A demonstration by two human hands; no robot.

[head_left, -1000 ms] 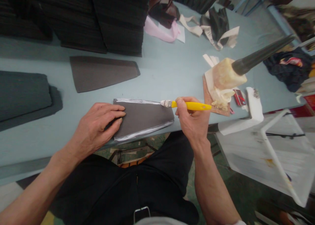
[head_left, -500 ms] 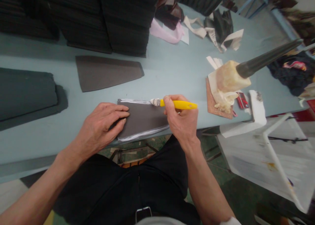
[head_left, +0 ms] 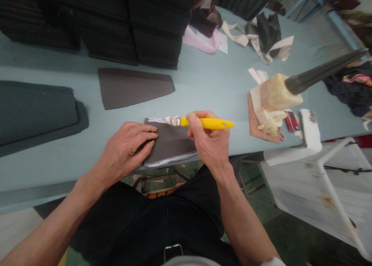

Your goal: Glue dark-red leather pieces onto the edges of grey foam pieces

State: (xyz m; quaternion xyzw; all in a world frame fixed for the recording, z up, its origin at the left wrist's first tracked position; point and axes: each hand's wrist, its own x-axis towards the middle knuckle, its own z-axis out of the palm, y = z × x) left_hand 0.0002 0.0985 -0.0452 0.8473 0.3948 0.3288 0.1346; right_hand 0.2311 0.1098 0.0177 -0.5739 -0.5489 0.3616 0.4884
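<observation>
My right hand (head_left: 209, 140) grips a paintbrush (head_left: 213, 123) by its yellow handle. The whitened bristles rest on the far edge of a dark grey-brown tapered piece (head_left: 171, 140), maybe a stack of several layers. White paste lines its far and near edges. My left hand (head_left: 130, 147) lies on the piece's left end, fingers stretched out and pressing it to the table. Part of the right side of the piece is hidden under my right hand. A similar tapered piece (head_left: 135, 87) lies flat just beyond.
Tall dark stacks (head_left: 161, 25) stand at the back of the blue-green table (head_left: 212, 87). Dark green pieces (head_left: 37, 113) lie left. On the right, a crusted, paste-coated block-shaped container (head_left: 280, 93) has a dark handle sticking out. A red box (head_left: 291, 121) and scraps (head_left: 261, 45) lie around.
The brush has slid left along the far edge of the piece with my right hand. My left hand keeps its place on the piece. The whole view has shifted slightly.
</observation>
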